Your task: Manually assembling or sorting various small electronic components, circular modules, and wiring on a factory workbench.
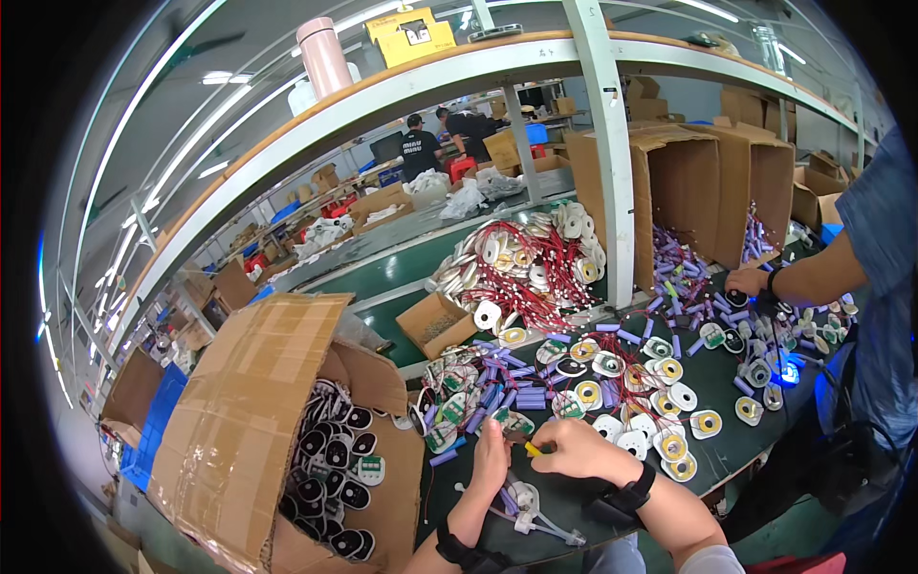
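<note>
My left hand [491, 461] is raised over the near edge of the bench, its fingers closed on a small part that I cannot make out. Close beside it, my right hand [581, 450] grips a small yellow-handled tool [533, 449], whose tip points toward the left hand. Just beyond the hands lie white housings with green circuit boards [517, 424] and purple cylindrical batteries [532, 397]. Below and between my wrists, a white plastic piece with clear tubing [525, 507] rests on the dark bench top.
At left stands a big cardboard box [239, 421] of black-and-white housings. Round white parts [672, 446] spread to the right. Behind are a heap with red wires [535, 268], a small box [436, 323] and a steel post [612, 163]. A co-worker's arm [813, 273] reaches in from the right.
</note>
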A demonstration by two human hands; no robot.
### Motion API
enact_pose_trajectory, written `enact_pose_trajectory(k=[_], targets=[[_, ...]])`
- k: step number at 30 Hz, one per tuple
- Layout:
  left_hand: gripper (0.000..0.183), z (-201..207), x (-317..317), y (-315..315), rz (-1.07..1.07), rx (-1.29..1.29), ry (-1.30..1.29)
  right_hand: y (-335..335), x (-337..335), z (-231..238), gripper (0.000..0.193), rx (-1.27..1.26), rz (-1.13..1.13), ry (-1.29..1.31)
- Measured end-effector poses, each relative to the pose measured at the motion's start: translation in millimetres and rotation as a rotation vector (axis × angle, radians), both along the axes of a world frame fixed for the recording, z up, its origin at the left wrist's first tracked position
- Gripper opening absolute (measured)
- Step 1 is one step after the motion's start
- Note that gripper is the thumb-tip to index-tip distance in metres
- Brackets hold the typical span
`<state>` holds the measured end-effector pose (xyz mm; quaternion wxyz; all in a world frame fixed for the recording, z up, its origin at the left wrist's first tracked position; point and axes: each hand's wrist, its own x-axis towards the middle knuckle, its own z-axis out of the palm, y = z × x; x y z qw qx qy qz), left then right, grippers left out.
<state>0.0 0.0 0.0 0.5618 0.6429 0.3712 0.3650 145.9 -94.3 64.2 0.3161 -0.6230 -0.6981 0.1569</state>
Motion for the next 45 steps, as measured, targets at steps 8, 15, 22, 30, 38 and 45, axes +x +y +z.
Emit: enact_pose_trajectory(k=[8, 15, 22, 30, 38, 45], targets=[[0.058, 3.7, 2.4, -2.0, 0.030, 0.016, -0.021, 10.8, 8.9, -12.4, 0.033, -0.250, 0.098, 0.598], [0.058, -2.3, 0.3, 1.8, 0.012, -0.027, -0.013, 0.6, -8.4, -7.4, 0.031, -0.025, 0.005, 0.072], [0.063, 3.2, -1.7, 1.5, -0.002, -0.210, -0.118, 3.0, -4.9, -4.4, 0.035, -0.043, -0.023, 0.062], [0.067, 7.0, 0.1, 2.5, 0.012, -0.345, -0.275, -2.5, 21.6, 14.7, 0.037, -0.297, -0.012, 0.080], [0.067, 9.3, -2.5, -3.9, -0.176, -0.311, -0.269, -1.7, -0.4, -18.5, 0.035, -0.065, -0.068, -0.190], [0.053, -1.9, -5.4, -5.8, -0.308, -0.163, -0.157, 11.1, 1.0, -7.3, 0.027, 0.242, -0.135, 0.231]])
